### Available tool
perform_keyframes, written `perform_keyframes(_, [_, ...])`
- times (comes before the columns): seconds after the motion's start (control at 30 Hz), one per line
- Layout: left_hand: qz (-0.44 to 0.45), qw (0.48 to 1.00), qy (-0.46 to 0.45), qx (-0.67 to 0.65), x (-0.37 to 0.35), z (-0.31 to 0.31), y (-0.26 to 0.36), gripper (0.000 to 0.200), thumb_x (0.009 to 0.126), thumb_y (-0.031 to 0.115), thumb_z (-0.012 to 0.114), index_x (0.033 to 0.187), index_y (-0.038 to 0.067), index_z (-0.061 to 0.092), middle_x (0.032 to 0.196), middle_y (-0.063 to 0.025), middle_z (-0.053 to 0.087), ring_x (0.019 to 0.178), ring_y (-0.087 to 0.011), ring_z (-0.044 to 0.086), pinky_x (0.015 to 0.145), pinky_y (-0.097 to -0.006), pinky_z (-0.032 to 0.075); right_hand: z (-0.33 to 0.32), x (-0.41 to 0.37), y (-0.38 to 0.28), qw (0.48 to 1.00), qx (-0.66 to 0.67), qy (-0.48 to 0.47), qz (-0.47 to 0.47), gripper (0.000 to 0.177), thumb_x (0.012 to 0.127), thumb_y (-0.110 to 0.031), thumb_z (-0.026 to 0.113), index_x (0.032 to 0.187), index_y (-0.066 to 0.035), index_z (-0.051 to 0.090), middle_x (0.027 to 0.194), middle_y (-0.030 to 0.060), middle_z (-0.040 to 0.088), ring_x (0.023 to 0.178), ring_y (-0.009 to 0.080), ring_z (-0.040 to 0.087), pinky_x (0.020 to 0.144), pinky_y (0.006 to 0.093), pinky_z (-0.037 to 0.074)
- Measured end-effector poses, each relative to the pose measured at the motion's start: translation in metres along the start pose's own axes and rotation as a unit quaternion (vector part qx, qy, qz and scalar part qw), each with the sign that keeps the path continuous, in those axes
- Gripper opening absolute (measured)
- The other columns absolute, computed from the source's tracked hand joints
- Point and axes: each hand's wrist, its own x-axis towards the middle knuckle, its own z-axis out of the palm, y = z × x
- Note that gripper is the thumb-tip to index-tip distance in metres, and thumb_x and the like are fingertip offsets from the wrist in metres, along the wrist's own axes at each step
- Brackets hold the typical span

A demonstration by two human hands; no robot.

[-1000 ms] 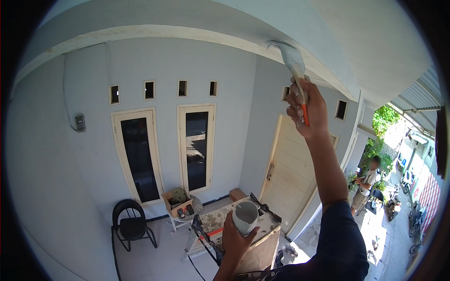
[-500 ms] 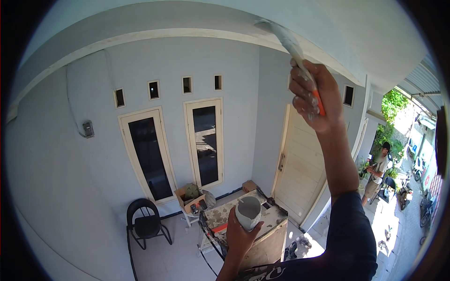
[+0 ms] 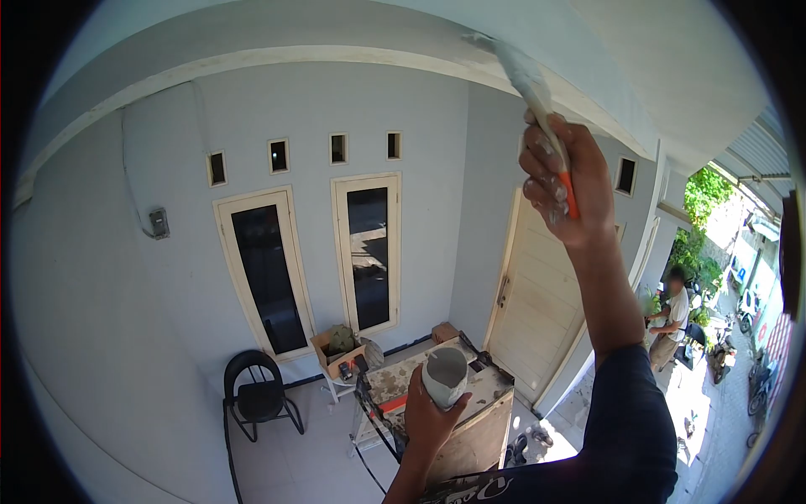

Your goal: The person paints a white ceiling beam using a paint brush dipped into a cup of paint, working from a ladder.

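Note:
My right hand, spotted with paint, is raised and closed around a paintbrush. The handle has an orange end, and the bristles are thick with pale grey paint. Their tip touches the underside of the overhead beam, where a darker wet patch shows. Low in the middle, my left hand is wrapped round a paint-smeared cup. Its mouth faces up, with grey paint inside.
Below the cup stands a stained worktable. A black chair and a cardboard box are near the wall with two tall windows. Right of them is a cream door. Another person stands outside.
My right hand and the brush have shifted slightly down, the bristles still against the beam. The cup stays in my left hand. The person outside has moved a little to the left.

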Motion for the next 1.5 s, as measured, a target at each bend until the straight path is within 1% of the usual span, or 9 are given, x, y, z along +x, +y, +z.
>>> perform_keyframes(0.17, [0.009, 1.0, 0.005, 0.004, -0.001, 0.001, -0.004, 0.101, 0.068, 0.036, 0.092, 0.143, -0.003, 0.037, 0.129, -0.0241, 0.058, 0.116, -0.0383, 0.063, 0.097, -0.0442, 0.052, -0.012, -0.027, 0.034, 0.998, 0.013, -0.001, -0.058, 0.024, 0.104, -0.028, 0.044, 0.108, -0.005, 0.051, 0.066, -0.0023, 0.044, 0.046, 0.0055, 0.035, 0.034, 0.0193, 0.031])
perform_keyframes(0.27, [-0.003, 1.0, -0.004, -0.01, 0.001, 0.0, -0.004, 0.102, 0.067, 0.039, 0.093, 0.142, -0.005, 0.039, 0.13, -0.0254, 0.056, 0.117, -0.0394, 0.061, 0.098, -0.0449, 0.051, -0.006, -0.011, 0.034, 0.994, 0.037, 0.021, 0.106, 0.023, 0.103, -0.026, 0.044, 0.106, -0.005, 0.052, 0.066, -0.0031, 0.043, 0.046, 0.0058, 0.034, 0.035, 0.0206, 0.03])
perform_keyframes(0.37, [-0.005, 1.0, 0.0, -0.006, 0.0, 0.001, -0.001, 0.102, 0.067, 0.039, 0.093, 0.142, -0.005, 0.039, 0.13, -0.0252, 0.056, 0.117, -0.0391, 0.061, 0.098, -0.0448, 0.051, -0.009, 0.019, 0.029, 0.994, 0.052, -0.029, 0.093, 0.022, 0.105, -0.022, 0.044, 0.108, -0.001, 0.051, 0.068, -0.0009, 0.042, 0.045, 0.0059, 0.033, 0.031, 0.019, 0.03])
perform_keyframes(0.43, [-0.004, 1.0, 0.006, -0.006, 0.0, 0.0, -0.002, 0.102, 0.067, 0.039, 0.093, 0.142, -0.005, 0.039, 0.13, -0.0251, 0.056, 0.117, -0.0391, 0.061, 0.098, -0.0446, 0.051, 0.009, 0.015, 0.021, 0.997, 0.022, 0.065, 0.031, 0.022, 0.105, -0.022, 0.043, 0.108, -0.001, 0.051, 0.066, -0.0008, 0.041, 0.045, 0.006, 0.035, 0.031, 0.0189, 0.032])
perform_keyframes(0.57, [0.012, 1.0, 0.006, -0.006, -0.001, 0.001, -0.005, 0.102, 0.067, 0.039, 0.093, 0.142, -0.005, 0.039, 0.131, -0.0246, 0.056, 0.117, -0.0395, 0.061, 0.098, -0.0446, 0.051, -0.005, -0.012, 0.052, 0.995, 0.089, -0.009, -0.042, 0.023, 0.105, -0.022, 0.04, 0.109, -0.002, 0.05, 0.065, 0.0003, 0.042, 0.044, 0.0075, 0.036, 0.031, 0.0199, 0.032])
perform_keyframes(0.77, [-0.01, 1.0, -0.007, -0.007, -0.001, -0.001, -0.003, 0.103, 0.067, 0.039, 0.093, 0.142, -0.005, 0.039, 0.131, -0.0254, 0.055, 0.119, -0.0402, 0.06, 0.1, -0.045, 0.05, -0.01, 0.021, 0.038, 0.975, 0.206, -0.031, 0.076, 0.021, 0.103, -0.022, 0.044, 0.102, -0.002, 0.052, 0.063, -0.0019, 0.042, 0.043, 0.0069, 0.033, 0.031, 0.0199, 0.031])
perform_keyframes(1.23, [-0.018, 1.0, -0.009, 0.001, 0.002, -0.001, 0.002, 0.103, 0.067, 0.039, 0.092, 0.142, -0.006, 0.038, 0.13, -0.0252, 0.056, 0.118, -0.0394, 0.06, 0.101, -0.0441, 0.05, -0.013, 0.027, 0.053, 0.893, 0.417, -0.116, 0.123, 0.019, 0.102, -0.019, 0.046, 0.105, 0.0, 0.049, 0.065, 0.0017, 0.046, 0.041, 0.0087, 0.037, 0.029, 0.0204, 0.032])
perform_keyframes(1.33, [-0.018, 1.0, -0.007, -0.012, 0.002, -0.002, 0.002, 0.103, 0.068, 0.04, 0.092, 0.142, -0.005, 0.038, 0.131, -0.0251, 0.055, 0.117, -0.0393, 0.061, 0.1, -0.0438, 0.05, -0.018, 0.012, 0.062, 0.856, 0.464, -0.206, 0.1, 0.019, 0.102, -0.019, 0.046, 0.107, -0.001, 0.049, 0.065, 0.0025, 0.048, 0.039, 0.0086, 0.039, 0.028, 0.0211, 0.034])
perform_keyframes(1.5, [-0.017, 1.0, -0.012, 0.012, 0.002, -0.001, 0.002, 0.101, 0.069, 0.039, 0.092, 0.142, -0.004, 0.038, 0.13, -0.0243, 0.056, 0.117, -0.0384, 0.061, 0.099, -0.0427, 0.051, -0.013, 0.015, 0.08, 0.847, 0.494, -0.138, 0.139, 0.019, 0.102, -0.02, 0.047, 0.106, -0.002, 0.048, 0.065, 0.0018, 0.047, 0.039, 0.0081, 0.039, 0.029, 0.0207, 0.035])
